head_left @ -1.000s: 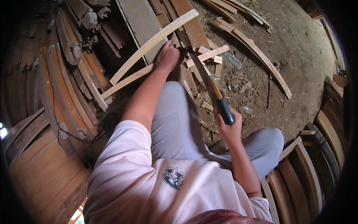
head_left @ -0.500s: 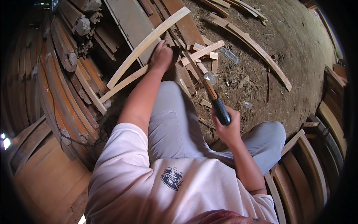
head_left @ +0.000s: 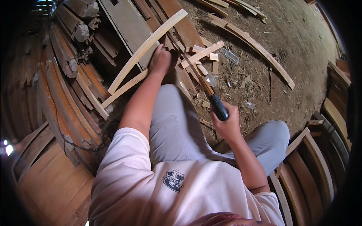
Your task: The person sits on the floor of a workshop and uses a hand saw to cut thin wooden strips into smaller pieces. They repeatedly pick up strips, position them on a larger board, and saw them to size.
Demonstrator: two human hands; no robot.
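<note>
My right hand [head_left: 226, 119] is wrapped round the dark handle of a long, narrow-bladed hand tool [head_left: 205, 85]. Its brown section and thin blade slant up and left toward the wood; whether it is a knife or a saw is unclear. My left hand [head_left: 161, 61] is closed over the upper end of a pale wooden strip [head_left: 124, 88], its fingertips in shadow. A curved pale wooden piece [head_left: 149, 43] lies just beyond that hand. Short wood offcuts [head_left: 202, 54] lie crossed beside the blade.
Stacked brown boards [head_left: 62, 101] crowd the left side. A long curved wooden strip [head_left: 256, 49] lies on the dirt floor [head_left: 298, 45] at the far right, near clear plastic scraps [head_left: 229, 55]. Curved wooden frames [head_left: 318, 162] stand at the lower right.
My right hand and the tool have shifted slightly up and left. My left hand stays on the strip, with hardly any movement.
</note>
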